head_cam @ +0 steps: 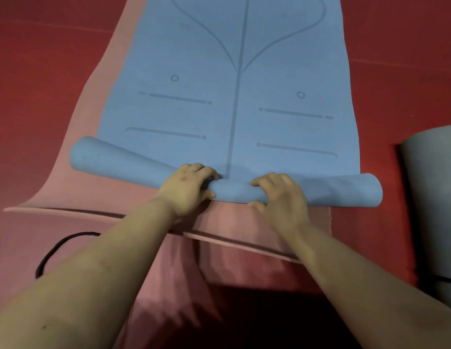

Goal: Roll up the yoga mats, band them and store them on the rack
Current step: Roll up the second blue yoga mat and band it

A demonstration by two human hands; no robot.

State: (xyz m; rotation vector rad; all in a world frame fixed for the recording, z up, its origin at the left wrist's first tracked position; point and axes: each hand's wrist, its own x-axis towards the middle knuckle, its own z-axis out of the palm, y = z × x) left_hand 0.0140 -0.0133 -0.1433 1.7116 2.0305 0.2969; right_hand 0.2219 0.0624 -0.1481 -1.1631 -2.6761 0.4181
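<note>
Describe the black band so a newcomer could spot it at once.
Start at the blue mat both hands are rolling, then drop to the pink mat beneath it. Off its near left edge lies the black band, a thin dark loop, the only cord-like thing there.

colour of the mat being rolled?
Light blue mat with darker line markings, lying on a pink mat; head view.

a red floor (408, 59) fills the view. a pink mat (75, 159) lies flat on it, running away from the camera. a black band (53, 250) lies looped at lower left, and a rolled grey mat (433, 197) rests at the right edge.
</note>
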